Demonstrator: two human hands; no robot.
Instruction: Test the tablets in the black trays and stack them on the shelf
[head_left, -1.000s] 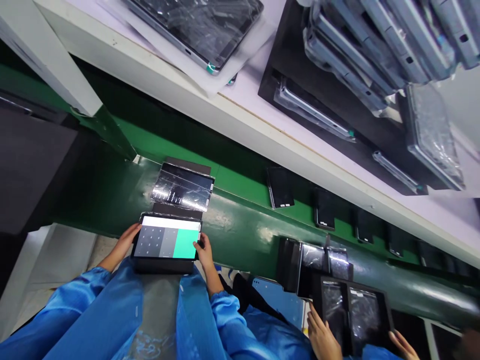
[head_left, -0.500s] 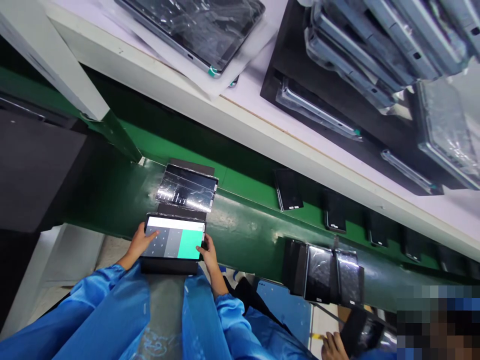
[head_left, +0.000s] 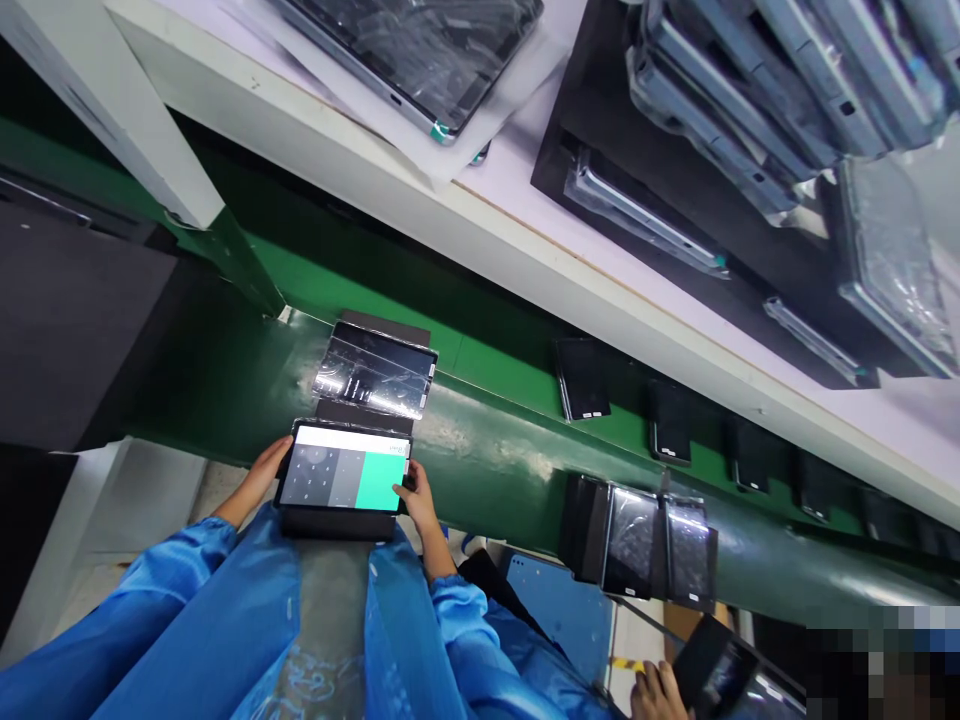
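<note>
Lower centre of the frame: a tablet [head_left: 343,478] with a lit screen lies flat between both hands, its long axis running left to right across the frame. The screen shows a grey keypad area on the left and a green block on the right.

The left hand [head_left: 262,477] grips the tablet's left short edge, fingers closed on the rim. The right hand [head_left: 417,496] grips the right short edge, thumb on the bezel beside the green block, fingers clamped underneath. Both hands lie level with the tablet and equally near it; neither is free. Blue sleeves [head_left: 225,610] fill the bottom of the frame.

Just above the tablet, a second tablet [head_left: 375,368] in glossy film rests on the green belt [head_left: 487,450], long axis parallel to the first, close to it but apart.

Right of centre, three film-wrapped units [head_left: 645,540] stand side by side on the belt edge. At the lower right, a co-worker's hand [head_left: 656,692] holds a dark device [head_left: 712,672].

Further up, small dark phones [head_left: 581,378] line the belt's far side. Above them, a white shelf [head_left: 525,270] carries wrapped tablets [head_left: 420,50] and a black tray [head_left: 675,170] of stacked units.
</note>
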